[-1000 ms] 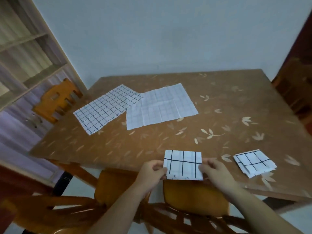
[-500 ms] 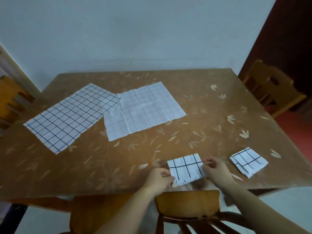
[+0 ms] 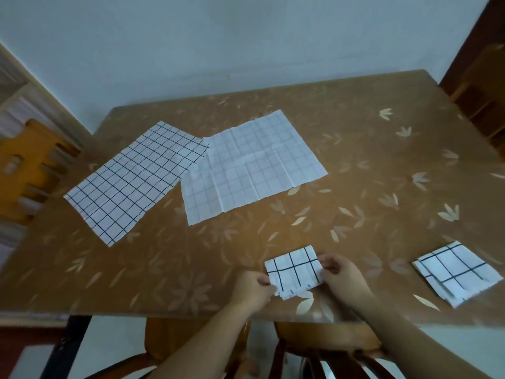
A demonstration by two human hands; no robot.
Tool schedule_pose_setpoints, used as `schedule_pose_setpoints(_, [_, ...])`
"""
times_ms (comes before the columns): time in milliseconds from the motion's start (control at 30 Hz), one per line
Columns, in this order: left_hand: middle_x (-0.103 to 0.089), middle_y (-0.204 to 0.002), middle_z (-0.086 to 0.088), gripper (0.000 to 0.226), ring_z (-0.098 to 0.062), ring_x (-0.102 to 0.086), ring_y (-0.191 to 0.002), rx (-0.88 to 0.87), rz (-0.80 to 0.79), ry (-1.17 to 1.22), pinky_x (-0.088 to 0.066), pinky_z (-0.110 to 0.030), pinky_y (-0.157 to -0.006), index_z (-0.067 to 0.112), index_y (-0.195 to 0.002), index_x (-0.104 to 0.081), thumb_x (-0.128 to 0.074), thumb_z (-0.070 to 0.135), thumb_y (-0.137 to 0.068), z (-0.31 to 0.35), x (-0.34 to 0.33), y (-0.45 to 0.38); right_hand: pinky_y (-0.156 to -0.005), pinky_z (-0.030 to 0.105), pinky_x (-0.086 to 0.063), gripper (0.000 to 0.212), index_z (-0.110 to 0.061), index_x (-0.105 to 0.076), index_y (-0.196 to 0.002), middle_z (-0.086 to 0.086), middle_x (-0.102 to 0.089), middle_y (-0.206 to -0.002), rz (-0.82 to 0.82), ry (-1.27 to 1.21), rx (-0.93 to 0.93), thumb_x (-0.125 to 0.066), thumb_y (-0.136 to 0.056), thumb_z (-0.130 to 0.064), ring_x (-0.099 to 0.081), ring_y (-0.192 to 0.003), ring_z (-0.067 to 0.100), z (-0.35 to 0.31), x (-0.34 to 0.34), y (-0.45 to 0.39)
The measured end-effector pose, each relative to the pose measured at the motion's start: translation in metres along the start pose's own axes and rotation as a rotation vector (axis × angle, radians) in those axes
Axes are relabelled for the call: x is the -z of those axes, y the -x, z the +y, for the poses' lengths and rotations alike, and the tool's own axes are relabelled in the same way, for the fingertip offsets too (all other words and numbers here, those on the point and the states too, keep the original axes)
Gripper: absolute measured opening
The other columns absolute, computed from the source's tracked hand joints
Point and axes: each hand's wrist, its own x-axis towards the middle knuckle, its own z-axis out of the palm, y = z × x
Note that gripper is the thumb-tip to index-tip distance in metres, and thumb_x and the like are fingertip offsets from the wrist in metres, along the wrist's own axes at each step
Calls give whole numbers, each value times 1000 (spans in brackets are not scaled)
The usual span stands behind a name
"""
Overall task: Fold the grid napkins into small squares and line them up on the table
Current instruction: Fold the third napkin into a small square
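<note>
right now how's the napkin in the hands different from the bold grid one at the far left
The held napkin is folded into a small square; the far-left napkin lies fully open, a much bigger sheet. The left hand and right hand pinch the held one at the near edge; nothing touches the far-left one. Both are white with dark grid lines.

Pale blue wall [image 3: 218, 36] behind brown leaf-patterned table [image 3: 382, 165], orange wooden chairs [image 3: 24, 165]
</note>
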Motion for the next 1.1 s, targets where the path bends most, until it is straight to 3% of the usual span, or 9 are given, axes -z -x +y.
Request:
schedule_pose_setpoints(167, [-73, -80, -4, 21, -16, -68, -69, 31, 7, -10, -56, -28, -66, 22, -69, -67, -64, 16, -89, -15, 7, 1, -65, 22, -46, 18, -26, -63, -99, -8, -68, -95, -22, 69, -7, -55, -88, -14, -63, -86, 7, -3, -16, 2])
schedule_pose_setpoints(267, [-73, -91, 1, 19, -14, -66, -76, -16, 39, -89, -57, -29, -68, 15, -78, -73, -59, 19, -90, -26, 13, 3, -62, 20, -41, 16, -22, -62, -102, -7, -66, -96, 54, 124, 3, -55, -88, -18, -59, -84, 10, -7, -22, 9])
schedule_pose_setpoints(400, [-69, -96, 9, 7, -12, -63, -90, -127, 113, -138, -55, -29, -80, 30, -87, -66, -59, 30, -89, -49, 39, 18, -59, 23, -44, 12, -18, -63, -100, -2, -67, -93, 182, 141, 20, -56, -90, -17, -60, -79, 12, -20, -36, 33])
schedule_pose_setpoints(600, [-67, -99, 11, 13, -12, -62, -89, -339, 139, -160, -55, -32, -80, 32, -98, -65, -58, 37, -88, -102, 120, 53, -61, 20, -43, 20, -18, -61, -112, -1, -64, -100, 242, 225, 136, -56, -92, -18, -60, -85, 12, -61, -90, 89])
schedule_pose_setpoints(667, [-68, -98, 14, 15, -13, -63, -91, -407, 165, -160, -55, -33, -81, 32, -100, -64, -56, 40, -89, -116, 153, 66, -66, 26, -48, 20, -23, -61, -111, -5, -65, -100, 257, 271, 186, -58, -92, -21, -62, -83, 10, -82, -110, 106])
schedule_pose_setpoints(733, [-67, -102, 11, 15, -11, -61, -93, -461, 214, -177, -51, -27, -78, 31, -103, -63, -57, 36, -91, -126, 184, 75, -70, 30, -53, 18, -28, -60, -109, -9, -65, -100, 252, 304, 227, -58, -91, -27, -63, -83, 7, -102, -127, 118])
schedule_pose_setpoints(833, [-64, -105, 8, 15, -3, -54, -102, -549, 315, -207, -45, -18, -74, 27, -106, -63, -57, 27, -93, -130, 226, 77, -59, 19, -49, 18, -29, -59, -109, -9, -64, -100, 274, 361, 295, -59, -92, -28, -61, -81, 3, -131, -141, 126])
schedule_pose_setpoints(1033, [-62, -105, 12, 19, -13, -56, -104, -586, 446, -354, -49, -35, -89, 33, -108, -62, -59, 34, -89, -113, 278, 57, -76, 22, -44, 29, -22, -59, -119, -7, -58, -106, 310, 506, 352, -57, -91, -29, -57, -91, 8, -170, -144, 107])
schedule_pose_setpoints(1100, [-62, -112, 9, 24, -13, -53, -111, -603, 462, -393, -45, -30, -91, 31, -113, -61, -58, 33, -89, -102, 285, 42, -79, 24, -46, 32, -22, -58, -121, -8, -56, -109, 324, 547, 356, -58, -89, -31, -55, -94, 8, -179, -140, 90])
